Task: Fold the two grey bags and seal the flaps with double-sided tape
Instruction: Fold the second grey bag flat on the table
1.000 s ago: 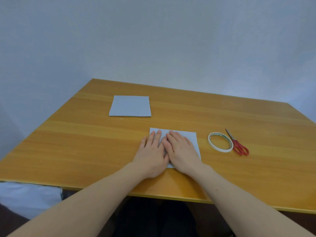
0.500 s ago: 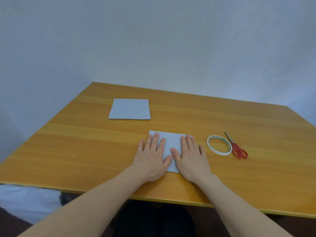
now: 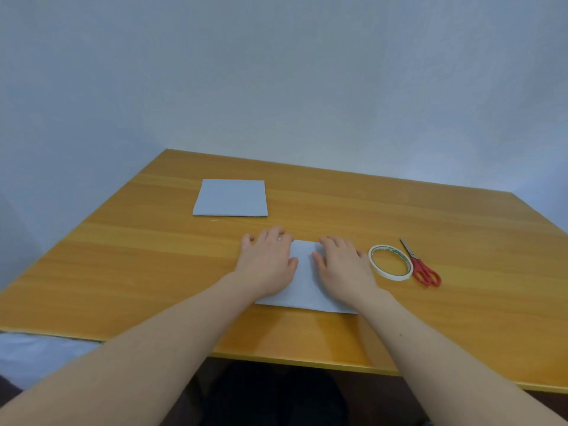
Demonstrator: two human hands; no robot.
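Observation:
The near grey bag (image 3: 303,276) lies flat on the wooden table (image 3: 129,265) in front of me. My left hand (image 3: 266,262) lies on its left part, fingers curled over the far left corner. My right hand (image 3: 341,267) lies on its right part, fingers bent at the far edge. A strip of the bag shows between the hands. The second grey bag (image 3: 231,198), folded square, lies flat further back on the left. A roll of double-sided tape (image 3: 392,276) lies flat just right of my right hand.
Red-handled scissors (image 3: 415,260) lie beside the tape on its right, blades pointing away from me. The table's near edge runs just below the near bag. A pale wall stands behind the table.
My hands have slid apart and forward from the bag's middle to its far edge. Their fingers, flat before, are now curled. The view has tipped slightly.

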